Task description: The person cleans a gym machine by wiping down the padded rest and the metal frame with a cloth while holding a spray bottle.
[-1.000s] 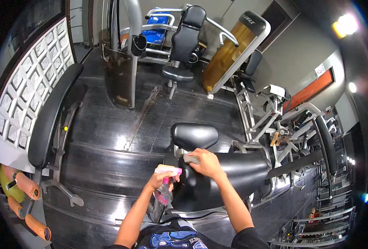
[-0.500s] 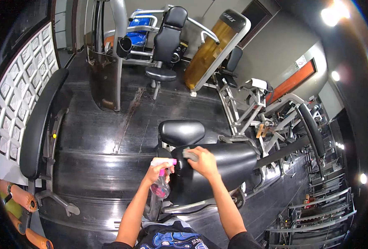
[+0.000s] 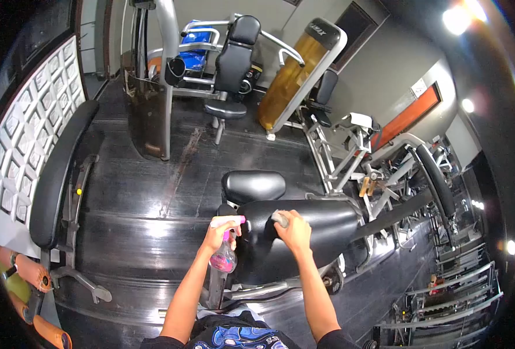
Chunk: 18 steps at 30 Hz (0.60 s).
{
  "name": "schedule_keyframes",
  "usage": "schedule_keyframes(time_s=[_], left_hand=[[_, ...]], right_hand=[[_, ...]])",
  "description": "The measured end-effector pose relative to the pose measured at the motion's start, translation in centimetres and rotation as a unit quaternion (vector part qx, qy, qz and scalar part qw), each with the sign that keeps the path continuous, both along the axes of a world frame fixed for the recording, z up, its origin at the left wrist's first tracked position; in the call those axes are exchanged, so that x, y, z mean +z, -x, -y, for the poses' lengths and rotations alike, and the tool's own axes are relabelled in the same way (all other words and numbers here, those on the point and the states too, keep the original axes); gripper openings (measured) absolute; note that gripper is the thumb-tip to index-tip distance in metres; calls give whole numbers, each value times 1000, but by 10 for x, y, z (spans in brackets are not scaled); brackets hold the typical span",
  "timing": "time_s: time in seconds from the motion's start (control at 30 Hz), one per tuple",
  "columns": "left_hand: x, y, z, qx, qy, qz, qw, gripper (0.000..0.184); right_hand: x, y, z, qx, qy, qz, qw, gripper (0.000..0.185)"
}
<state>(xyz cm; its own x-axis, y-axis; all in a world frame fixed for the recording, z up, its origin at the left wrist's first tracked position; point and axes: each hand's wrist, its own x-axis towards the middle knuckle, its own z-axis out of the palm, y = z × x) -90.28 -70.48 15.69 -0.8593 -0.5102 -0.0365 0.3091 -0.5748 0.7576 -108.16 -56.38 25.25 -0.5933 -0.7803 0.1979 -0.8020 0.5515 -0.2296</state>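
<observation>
A clear spray bottle (image 3: pixel 224 259) with a pink and white trigger head is gripped in my left hand (image 3: pixel 218 235), its nozzle pointing right over the near end of a black padded bench (image 3: pixel 327 224). My right hand (image 3: pixel 296 234) is closed around a greyish cloth (image 3: pixel 279 218) and presses it on the bench's upper surface. Part of the cloth is hidden under my fingers. Just beyond the bench's left end sits a smaller black pad (image 3: pixel 254 185).
A seated press machine (image 3: pixel 237 58) stands ahead, beside a weight stack with an amber cover (image 3: pixel 292 75). Another long black bench (image 3: pixel 63 174) is at the left. Metal racks (image 3: pixel 449 302) and more machines line the right. Dark rubber flooring (image 3: pixel 124 198) lies between them.
My right hand has slid the cloth a little to the right along the bench top. The spray bottle stays in my left hand, nearly in place.
</observation>
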Motion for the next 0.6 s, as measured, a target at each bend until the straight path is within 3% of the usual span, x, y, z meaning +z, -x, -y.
schedule_keyframes(time_s=[0.13,0.27,0.4,0.6], left_hand=[[2,-2,-2,25,13,21,999,27],[3,-4,-4,43,22,38,998,27],[3,-5,-5,53,28,79,995,29],[19,-2,-17,117,46,118,985,29]], right_hand=[[-5,-20,10,115,28,82,990,35],[8,4,-5,108,-32,80,990,37],[6,47,-4,50,-15,65,997,32],[-5,13,32,150,-3,89,985,32]])
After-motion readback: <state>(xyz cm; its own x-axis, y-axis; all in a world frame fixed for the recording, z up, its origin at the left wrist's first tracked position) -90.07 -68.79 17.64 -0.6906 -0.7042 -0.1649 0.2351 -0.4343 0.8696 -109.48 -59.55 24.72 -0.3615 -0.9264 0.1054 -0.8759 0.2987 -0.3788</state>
